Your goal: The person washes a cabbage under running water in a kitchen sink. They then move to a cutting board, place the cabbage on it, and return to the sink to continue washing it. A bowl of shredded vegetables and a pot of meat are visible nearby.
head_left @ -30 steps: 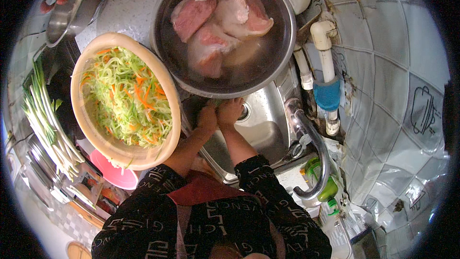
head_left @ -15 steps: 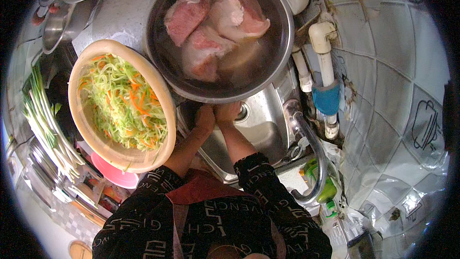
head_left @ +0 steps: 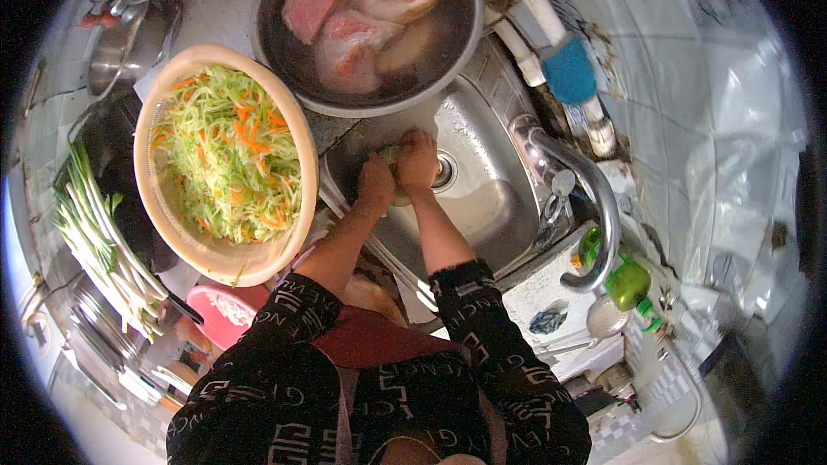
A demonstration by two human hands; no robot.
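Observation:
Over the steel sink [head_left: 495, 207], my left hand [head_left: 376, 181] and my right hand [head_left: 418, 160] press close together with curled fingers. Between them shows a pale green clump [head_left: 390, 154], mostly covered by the hands; its exact kind is too small to make out. Just left of the sink, a peach-coloured strainer basket [head_left: 148, 198] is heaped with shredded green vegetable and orange shreds [head_left: 233, 155]. Beyond my hands, large pieces of raw meat [head_left: 357, 30] lie in water in a wide metal basin [head_left: 475, 30] that overhangs the sink's far edge.
A curved faucet [head_left: 603, 198] rises at the sink's right, near a green bottle [head_left: 627, 282]. White pipes [head_left: 538, 9] run along the tiled wall. Leftward lie spring onions [head_left: 108, 250] and a pink bowl [head_left: 202, 300]. A steel pot [head_left: 112, 60] stands at the far left.
The basin's rim hid part of my hands before; now both show fully over the sink with the green clump between them. The whole view has shifted, bringing more of the sink into sight.

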